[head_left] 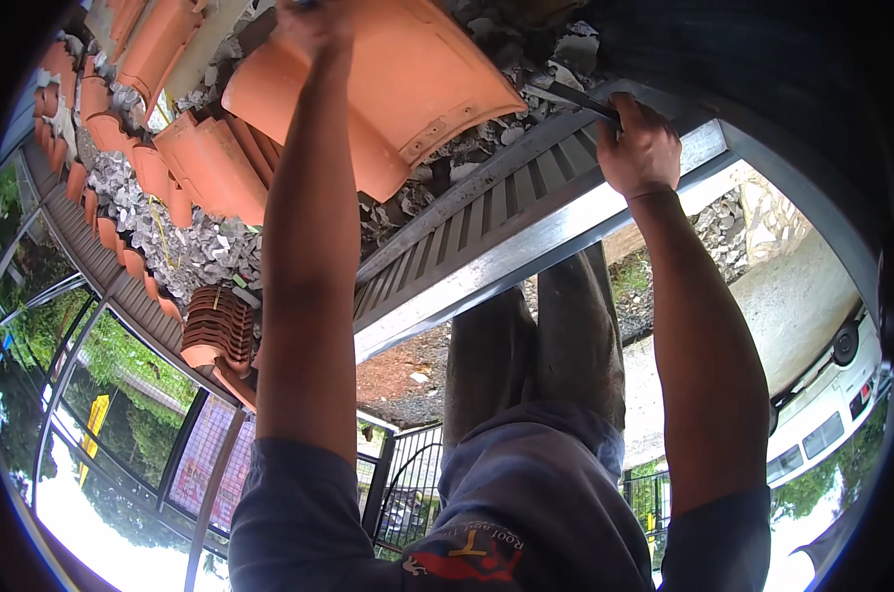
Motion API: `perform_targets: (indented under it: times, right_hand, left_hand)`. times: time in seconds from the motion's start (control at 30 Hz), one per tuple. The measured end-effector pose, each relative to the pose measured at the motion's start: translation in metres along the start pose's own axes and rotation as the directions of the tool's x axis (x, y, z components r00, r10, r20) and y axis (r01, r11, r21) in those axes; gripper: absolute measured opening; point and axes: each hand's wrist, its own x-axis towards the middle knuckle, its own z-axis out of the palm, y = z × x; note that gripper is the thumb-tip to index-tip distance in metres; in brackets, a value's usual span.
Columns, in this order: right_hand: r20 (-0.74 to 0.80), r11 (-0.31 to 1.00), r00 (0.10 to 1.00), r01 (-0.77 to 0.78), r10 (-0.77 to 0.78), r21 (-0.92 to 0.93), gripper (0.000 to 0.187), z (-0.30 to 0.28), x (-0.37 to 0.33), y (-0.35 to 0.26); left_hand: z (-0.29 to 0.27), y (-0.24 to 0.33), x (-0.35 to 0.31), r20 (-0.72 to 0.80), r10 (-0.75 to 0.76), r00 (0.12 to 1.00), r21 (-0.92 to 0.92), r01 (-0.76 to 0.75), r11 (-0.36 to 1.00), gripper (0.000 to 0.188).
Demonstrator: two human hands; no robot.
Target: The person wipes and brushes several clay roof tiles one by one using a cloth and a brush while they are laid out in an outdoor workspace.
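Observation:
My left hand (314, 25) reaches over a large orange clay roof tile (417, 69) at the top of the view. Its fingers look curled near a small dark thing, partly cut off by the upper edge. The tile lies over broken mortar, its ridged lower end facing me. On the right, my right hand (641, 150) is closed around a dark, narrow metal bar (573, 96). The bar's far end points into the rubble beside the tile's right corner. My right wrist is just above the shiny metal gutter edge (565, 219).
Grey mortar rubble (195, 245) and loose tiles (210, 163) cover the left side. A stack of tiles (215, 326) stands at the roof's edge. Slatted metal (486, 202) runs along the gutter. Below are my legs (575, 335), the ground and a white vehicle (829, 414).

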Motion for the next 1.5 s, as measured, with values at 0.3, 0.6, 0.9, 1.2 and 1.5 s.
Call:
perform_targets:
  times: [0.3,0.6,0.9,1.2,1.5]
  right_hand:
    - [0.009,1.0,1.0,-0.016,0.016,0.02,0.018,-0.006,0.0,-0.003]
    - [0.023,1.0,1.0,0.001,-0.001,-0.019,0.018,-0.002,0.002,0.002]
    - [0.087,0.999,0.996,0.025,-0.022,-0.025,0.034,-0.007,0.002,0.002]
    - [0.178,0.996,0.981,-0.064,0.075,-0.065,0.041,-0.009,-0.003,-0.022]
    - [0.347,0.737,0.938,-0.214,-0.03,0.642,0.026,0.031,0.058,-0.162]
  left_hand:
    - [-0.038,0.078,-0.224,0.625,0.292,0.724,-0.147,-0.259,0.955,0.033]
    - [-0.019,0.09,-0.216,0.146,-0.12,0.982,-0.133,0.14,0.981,0.038]
    - [-0.13,0.098,-0.291,0.792,0.039,0.609,-0.1,0.066,0.993,0.037]
    - [-0.219,0.107,-0.335,0.312,-0.473,0.824,0.515,0.272,0.813,0.051]
    - [-0.22,0.109,-0.332,0.263,-0.49,0.831,0.468,0.334,0.818,0.052]
